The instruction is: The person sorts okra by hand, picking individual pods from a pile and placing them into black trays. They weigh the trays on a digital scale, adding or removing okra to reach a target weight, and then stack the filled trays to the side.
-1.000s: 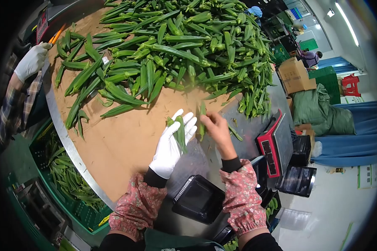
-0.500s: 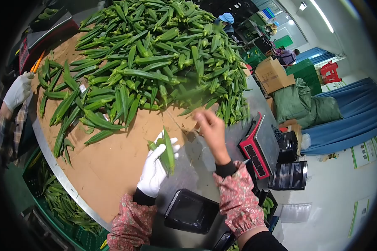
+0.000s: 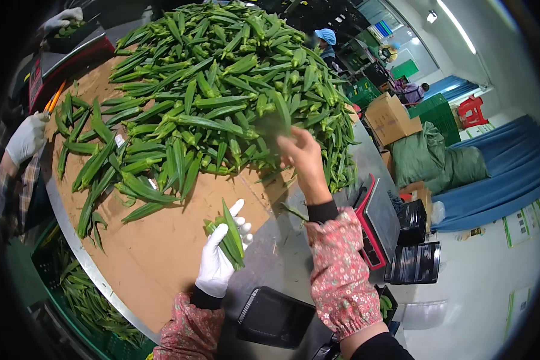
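My left hand point(image 3: 218, 258), in a white glove, is closed around a few green okra pods point(image 3: 230, 237), which lie across the palm under the thumb. Bare and with its fingers curled, my right hand point(image 3: 306, 159) reaches to the near edge of a large okra pile point(image 3: 222, 78). A dark smear by those fingertips hides whatever is between them. Below my hands, an empty-looking black plastic tray point(image 3: 276, 317) rests on the metal table.
A red scale point(image 3: 375, 225) stands right of my right forearm, with stacked black trays point(image 3: 412, 263) beyond it. At the left, another person's gloved hand point(image 3: 27, 138) is near the table edge. A green crate point(image 3: 96, 300) holds okra below. Brown cardboard point(image 3: 156, 246) covers part of the tabletop.
My right hand has moved forward, up to the pile. My left hand, still holding okra pods, sits slightly lower in view. Another gloved hand now shows at the upper left.
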{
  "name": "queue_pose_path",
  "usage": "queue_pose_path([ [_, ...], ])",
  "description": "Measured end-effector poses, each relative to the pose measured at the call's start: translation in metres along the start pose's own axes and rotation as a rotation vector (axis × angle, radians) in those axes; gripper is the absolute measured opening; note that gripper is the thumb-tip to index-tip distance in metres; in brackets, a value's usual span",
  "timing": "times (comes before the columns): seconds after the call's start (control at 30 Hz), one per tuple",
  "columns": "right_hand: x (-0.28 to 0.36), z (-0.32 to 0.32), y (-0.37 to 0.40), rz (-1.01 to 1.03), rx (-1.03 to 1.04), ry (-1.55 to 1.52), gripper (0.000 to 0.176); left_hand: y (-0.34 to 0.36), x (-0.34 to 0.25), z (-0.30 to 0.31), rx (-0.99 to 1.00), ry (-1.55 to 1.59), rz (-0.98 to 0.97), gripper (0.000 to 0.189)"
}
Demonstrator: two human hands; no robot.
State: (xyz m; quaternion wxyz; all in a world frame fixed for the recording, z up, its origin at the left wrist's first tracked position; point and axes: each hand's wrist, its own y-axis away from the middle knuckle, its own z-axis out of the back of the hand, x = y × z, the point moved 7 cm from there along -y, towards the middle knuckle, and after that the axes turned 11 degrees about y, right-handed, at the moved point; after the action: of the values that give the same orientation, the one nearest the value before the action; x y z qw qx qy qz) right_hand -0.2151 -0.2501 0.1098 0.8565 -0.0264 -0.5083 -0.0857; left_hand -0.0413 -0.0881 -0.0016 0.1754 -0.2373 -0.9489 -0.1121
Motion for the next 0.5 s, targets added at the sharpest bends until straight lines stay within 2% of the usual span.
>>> queue_pose_path([
  [0.17,-0.031,0.000,0.067,-0.202,0.066,-0.226,0.041,-0.001,0.002,-0.009,-0.006,-0.038,-0.006,0.063],
  [0.27,-0.049,-0.001,0.095,-0.294,0.168,-0.455,0.040,-0.002,-0.001,-0.001,0.057,-0.054,0.011,0.064],
  [0.4,-0.079,-0.003,0.114,-0.374,0.241,-0.553,0.039,-0.001,-0.002,-0.003,0.066,-0.043,0.015,0.065],
  [0.5,-0.085,-0.004,0.125,-0.352,0.249,-0.580,0.039,-0.002,-0.004,-0.001,0.091,-0.050,0.011,0.066],
])
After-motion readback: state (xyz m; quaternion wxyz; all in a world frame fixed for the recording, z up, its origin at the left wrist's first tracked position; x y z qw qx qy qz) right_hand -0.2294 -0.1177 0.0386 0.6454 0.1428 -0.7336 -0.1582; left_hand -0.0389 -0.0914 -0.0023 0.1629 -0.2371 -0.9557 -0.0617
